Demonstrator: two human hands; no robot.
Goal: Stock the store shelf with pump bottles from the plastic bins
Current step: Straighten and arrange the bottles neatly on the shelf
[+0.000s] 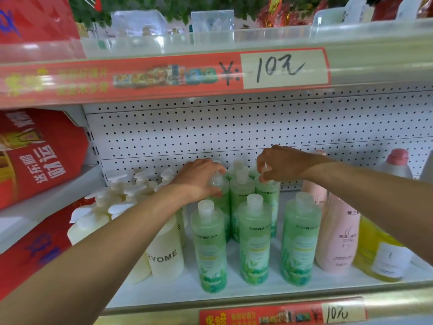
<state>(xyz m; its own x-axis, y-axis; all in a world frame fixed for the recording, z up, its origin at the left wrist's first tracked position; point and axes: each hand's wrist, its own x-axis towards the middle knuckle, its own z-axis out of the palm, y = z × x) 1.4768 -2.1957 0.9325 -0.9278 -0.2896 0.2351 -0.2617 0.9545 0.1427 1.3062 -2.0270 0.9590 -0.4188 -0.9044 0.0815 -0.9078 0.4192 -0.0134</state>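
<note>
Left grip point(199, 179) tight round a rear green bottle point(222, 192); right grip point(278, 164) pinched atop a neighbouring bottle point(269, 195)

On the shelf board point(234, 294), 3 SHIROIRUKA bottles point(254, 240) stand in a front row. A second row of 3 is right behind them, with more behind those, up against the pegboard back panel point(210, 132). The left hand point(201, 177) grips the neck of the left second-row bottle point(221, 195). The right hand point(278, 165) pinches the top of the right second-row bottle point(268, 198). Left of these rows the ZYOME pump bottles point(164, 252) crowd several deep. To the right stand 2 neighbouring bottles point(337, 235), 1 behind the other. Beyond them is an end bottle point(384, 256) at the front edge, with a capped jug point(396, 163) behind it. A price strip point(164, 76) runs along the shelf above.
</note>
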